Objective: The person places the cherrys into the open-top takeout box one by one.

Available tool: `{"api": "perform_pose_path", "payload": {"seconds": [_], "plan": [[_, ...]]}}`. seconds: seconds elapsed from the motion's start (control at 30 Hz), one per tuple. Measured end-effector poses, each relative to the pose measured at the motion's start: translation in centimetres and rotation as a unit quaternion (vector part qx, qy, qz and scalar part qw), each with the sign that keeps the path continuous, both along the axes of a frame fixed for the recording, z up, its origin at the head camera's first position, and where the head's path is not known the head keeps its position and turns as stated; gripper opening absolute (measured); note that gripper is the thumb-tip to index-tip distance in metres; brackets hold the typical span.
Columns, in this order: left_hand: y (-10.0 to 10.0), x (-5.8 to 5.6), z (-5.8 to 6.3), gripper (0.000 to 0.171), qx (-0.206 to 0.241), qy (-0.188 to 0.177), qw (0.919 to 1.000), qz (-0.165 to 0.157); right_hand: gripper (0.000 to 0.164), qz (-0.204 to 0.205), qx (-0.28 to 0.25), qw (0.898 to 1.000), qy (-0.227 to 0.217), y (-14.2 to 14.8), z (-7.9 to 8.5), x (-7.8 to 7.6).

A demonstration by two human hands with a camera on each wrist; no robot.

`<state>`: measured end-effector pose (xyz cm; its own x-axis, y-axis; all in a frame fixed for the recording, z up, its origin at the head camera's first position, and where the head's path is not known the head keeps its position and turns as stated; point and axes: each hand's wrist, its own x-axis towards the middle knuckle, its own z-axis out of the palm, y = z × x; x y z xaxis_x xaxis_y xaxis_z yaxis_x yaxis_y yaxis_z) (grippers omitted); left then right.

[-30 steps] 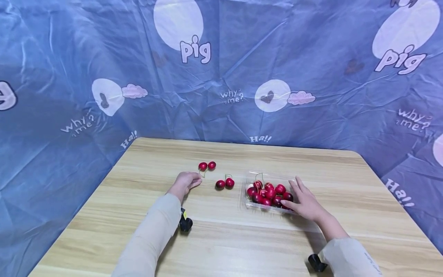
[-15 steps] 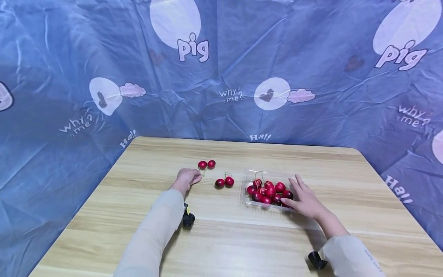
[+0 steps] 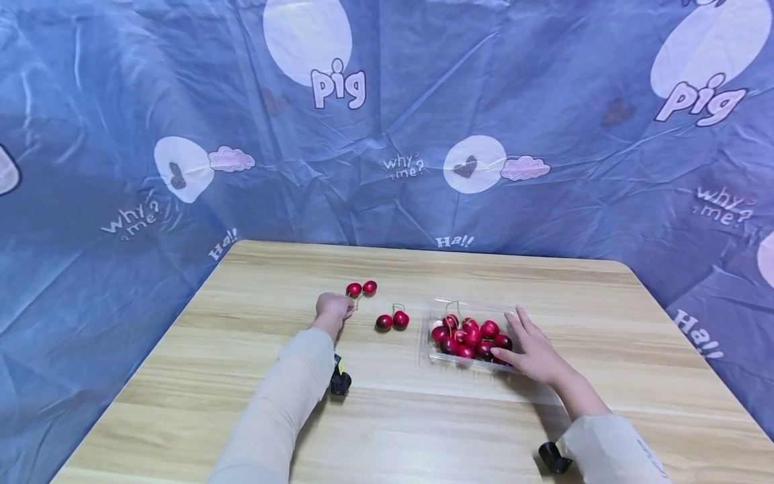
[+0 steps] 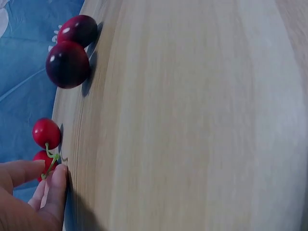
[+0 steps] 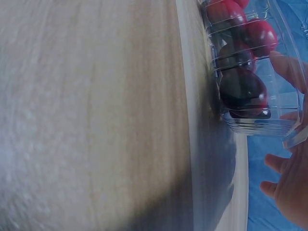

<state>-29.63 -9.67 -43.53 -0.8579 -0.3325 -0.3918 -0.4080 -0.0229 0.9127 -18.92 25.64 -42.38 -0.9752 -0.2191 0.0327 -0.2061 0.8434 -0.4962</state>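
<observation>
A pair of red cherries point(image 3: 361, 289) joined by green stems lies at the back left of the table. My left hand point(image 3: 334, 306) reaches to their stems; in the left wrist view the thumb and a finger stand either side of the green stem point(image 4: 49, 166), with a gap between the tips. To its right lies a second cherry pair point(image 3: 393, 320), darker red. My right hand point(image 3: 532, 349) rests, fingers spread, at the right end of a clear plastic box point(image 3: 431, 349) full of cherries point(image 3: 471, 336). In the right wrist view one finger point(image 5: 288, 70) overlaps the box and its fruit.
The wooden table point(image 3: 423, 417) fills the front, with a blue printed cloth point(image 3: 387, 134) hanging behind and around it. Black wrist cameras, one at the left cuff point(image 3: 340, 383) and one at the right cuff point(image 3: 553, 458), sit low over the tabletop.
My left hand and forearm have shifted a little rightward, and the hand has turned at the cherry stems. The cherries, the box and my right hand stay in place.
</observation>
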Motion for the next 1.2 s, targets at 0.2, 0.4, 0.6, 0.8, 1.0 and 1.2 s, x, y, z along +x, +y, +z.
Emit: {"api": "perform_pose_path", "payload": {"seconds": [0.2,0.4,0.6,0.8,1.0,1.2], "plan": [[0.4,-0.1,-0.2,0.029,0.019,0.004,0.9996,0.018,0.081,0.002,0.000,1.000,0.005,-0.1,-0.1,0.0],[0.5,0.1,-0.3,0.029,0.051,0.009,0.9981,0.032,0.081,0.000,0.004,1.000,0.007,0.0,-0.3,0.0],[0.4,0.6,-0.2,0.028,0.105,0.028,0.9932,0.044,0.080,0.000,0.000,1.000,0.005,0.0,-0.3,0.0],[0.7,1.2,0.1,0.028,0.151,0.038,0.9873,0.031,0.079,0.003,0.000,1.000,0.008,-0.2,-0.2,0.2],[1.4,1.7,0.5,0.025,0.167,0.043,0.9846,0.025,0.079,0.003,0.004,1.000,0.014,-0.2,-0.1,0.4],[1.7,2.4,1.2,0.025,0.188,0.048,0.9810,0.016,0.080,0.001,0.004,1.000,0.011,0.1,-0.4,0.2]]}}
